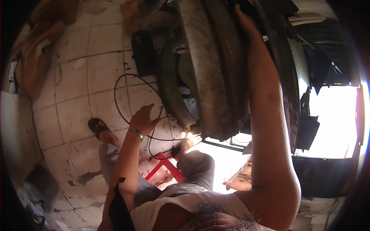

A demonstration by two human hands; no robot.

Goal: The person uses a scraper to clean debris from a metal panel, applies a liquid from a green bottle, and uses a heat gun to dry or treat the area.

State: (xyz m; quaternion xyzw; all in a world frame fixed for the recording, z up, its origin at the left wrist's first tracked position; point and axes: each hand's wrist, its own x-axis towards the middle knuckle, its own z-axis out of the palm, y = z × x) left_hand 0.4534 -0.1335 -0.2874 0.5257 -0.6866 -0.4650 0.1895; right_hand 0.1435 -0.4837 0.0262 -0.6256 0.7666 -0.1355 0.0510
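Observation:
A large dark machine point(208, 65) with long worn metal beams and a curved wheel-like part fills the upper middle. My right arm stretches far up along its right side. My right hand point(248, 25) reaches in among the dark parts there; one digit shows stretched out, and the other fingers are hidden. Lower left of the machine, my left hand point(143, 121) hangs in the air, fingers apart and nothing in it. A metal bracelet point(136, 133) circles that wrist. Behind the left hand, a thin black cable point(115, 96) makes a loop over the floor.
Beneath me is a red plastic stool point(163, 163), with my sandalled foot point(101, 129) on the cracked tile floor point(73, 100). Brown sacks or cloths point(36, 65) lie at the far left beside a pale box-like block point(17, 131). Bright light enters through an opening point(333, 123) at right.

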